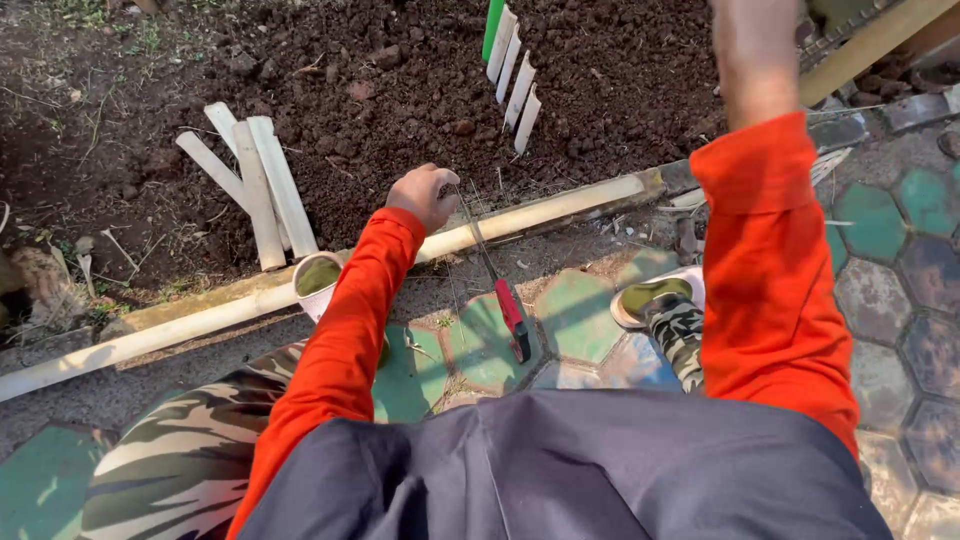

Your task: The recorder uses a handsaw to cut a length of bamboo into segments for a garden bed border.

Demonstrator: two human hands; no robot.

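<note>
**Bamboo edging, soil bed, two orange sleeves**

Bamboo slats (pixel 262 190) lie loose on the dark soil (pixel 400 90) at left. My left hand (pixel 424 195) curls shut beside the bamboo pole (pixel 540 212), just by a red-handled saw (pixel 500 285). My right hand is raised out of view, so I cannot tell its fingers.

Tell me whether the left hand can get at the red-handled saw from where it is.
Probably yes: the left hand rests on the bamboo pole right beside the red-handled saw, with nothing between them.

Garden, probably: tilled soil (pixel 420 90), paving (pixel 880 230).
</note>
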